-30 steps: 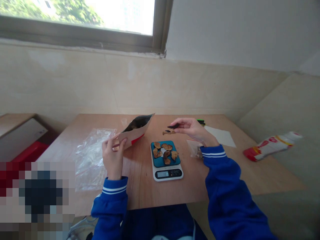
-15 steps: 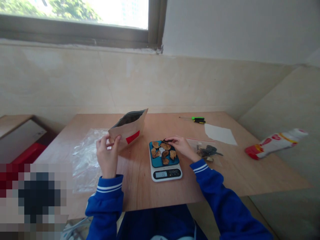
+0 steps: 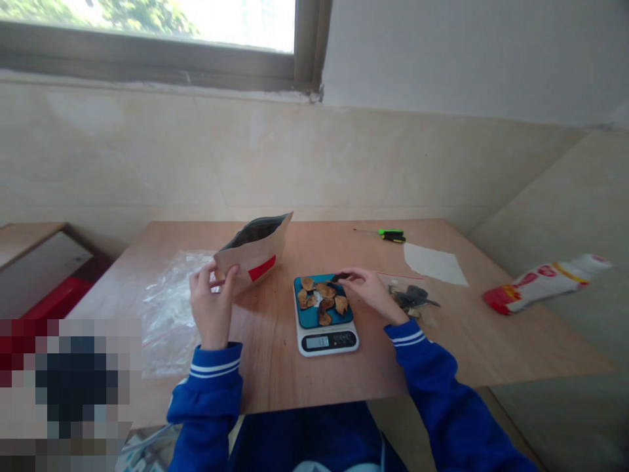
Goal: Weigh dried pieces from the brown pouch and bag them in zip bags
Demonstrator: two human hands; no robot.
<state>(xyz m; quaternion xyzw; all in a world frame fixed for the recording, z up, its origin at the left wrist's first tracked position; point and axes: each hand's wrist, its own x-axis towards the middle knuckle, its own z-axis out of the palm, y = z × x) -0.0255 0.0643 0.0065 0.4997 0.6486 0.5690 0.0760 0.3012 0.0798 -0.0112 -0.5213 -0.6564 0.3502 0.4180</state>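
Note:
My left hand (image 3: 214, 305) pinches the near left edge of a brown paper pouch (image 3: 240, 265), whose dark mouth gapes upward. A red label marks the pouch's front. On the blue plate of a kitchen scale (image 3: 327, 342) lie several dried brown slices (image 3: 325, 290). My right hand (image 3: 366, 290) is over the plate's back right corner, thumb and fingers closed on a dark dried piece (image 3: 338, 278). The scale's display is lit, its digits too small to read surely. Right of that hand lies a clear zip bag (image 3: 386, 280) with dark dried pieces (image 3: 411, 297) on it.
Crumpled clear plastic bags (image 3: 170, 314) lie on the table (image 3: 275, 373) at the left. Two screwdrivers (image 3: 392, 236) and a sheet of white paper (image 3: 435, 263) lie at the back right. A white and red bottle (image 3: 543, 283) is by the right edge.
My right hand has shifted slightly right, toward the edge of the scale plate, with the dark piece in its fingers. My left hand keeps its hold on the pouch.

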